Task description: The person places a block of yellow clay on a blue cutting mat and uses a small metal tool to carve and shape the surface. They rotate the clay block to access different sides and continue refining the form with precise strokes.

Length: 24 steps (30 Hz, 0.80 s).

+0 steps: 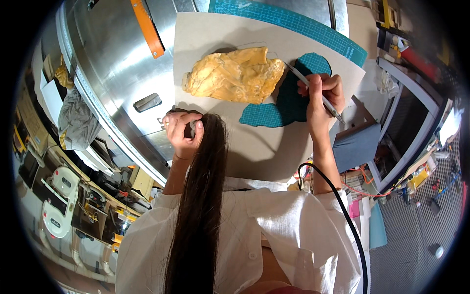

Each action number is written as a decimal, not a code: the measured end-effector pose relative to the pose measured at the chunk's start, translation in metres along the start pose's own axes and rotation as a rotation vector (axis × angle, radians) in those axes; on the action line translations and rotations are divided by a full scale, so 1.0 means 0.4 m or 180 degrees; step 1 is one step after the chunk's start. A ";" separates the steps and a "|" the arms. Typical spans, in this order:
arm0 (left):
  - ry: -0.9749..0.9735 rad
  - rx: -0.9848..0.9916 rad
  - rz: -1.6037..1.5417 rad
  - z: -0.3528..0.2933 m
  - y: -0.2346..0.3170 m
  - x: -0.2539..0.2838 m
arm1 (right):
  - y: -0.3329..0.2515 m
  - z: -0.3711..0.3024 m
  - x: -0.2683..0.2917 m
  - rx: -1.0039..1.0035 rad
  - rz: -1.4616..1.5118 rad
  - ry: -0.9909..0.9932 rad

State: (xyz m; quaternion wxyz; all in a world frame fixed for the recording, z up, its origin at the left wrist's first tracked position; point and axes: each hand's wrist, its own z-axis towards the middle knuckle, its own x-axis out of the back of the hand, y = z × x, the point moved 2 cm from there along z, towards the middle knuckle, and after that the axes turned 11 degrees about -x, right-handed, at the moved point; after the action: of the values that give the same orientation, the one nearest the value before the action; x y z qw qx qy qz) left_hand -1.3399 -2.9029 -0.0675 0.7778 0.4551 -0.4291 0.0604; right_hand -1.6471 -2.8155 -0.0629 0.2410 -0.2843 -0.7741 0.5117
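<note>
My right hand grips a slim pale-grey mechanical pencil, its tip close to the right end of a rough yellow rock-like lump. The lump lies on a beige cardboard sheet, and faint drawn lines run along its far side. Beside the lump, an irregular cut-out in the sheet shows a teal gridded cutting mat beneath. At the sheet's near-left edge my left hand is curled round a small grey lump, mostly hidden by the fingers. Long dark hair hangs next to that hand.
An orange-handled tool lies on the metal surface at far left. Past the sheet, more of the cutting mat shows. A dark grey box-like piece stands right of the sheet. A black cable loops past my right forearm. Cluttered shelves flank both sides.
</note>
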 end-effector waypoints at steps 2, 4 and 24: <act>0.0014 -0.0020 -0.0024 -0.003 -0.002 -0.001 | 0.011 0.008 0.001 0.0073 -0.0107 -0.0049; 0.0026 -0.0031 -0.0017 -0.002 -0.004 -0.002 | 0.019 0.008 0.004 0.0109 -0.0213 -0.0046; 0.0069 -0.0074 0.0054 -0.001 -0.003 -0.003 | 0.032 0.007 0.002 0.0196 -0.0460 -0.0108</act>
State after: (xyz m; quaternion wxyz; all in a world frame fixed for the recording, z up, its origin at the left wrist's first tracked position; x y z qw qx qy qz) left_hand -1.3401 -2.9029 -0.0692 0.7871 0.4416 -0.4253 0.0669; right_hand -1.6471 -2.8129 -0.0757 0.2728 -0.2114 -0.7804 0.5214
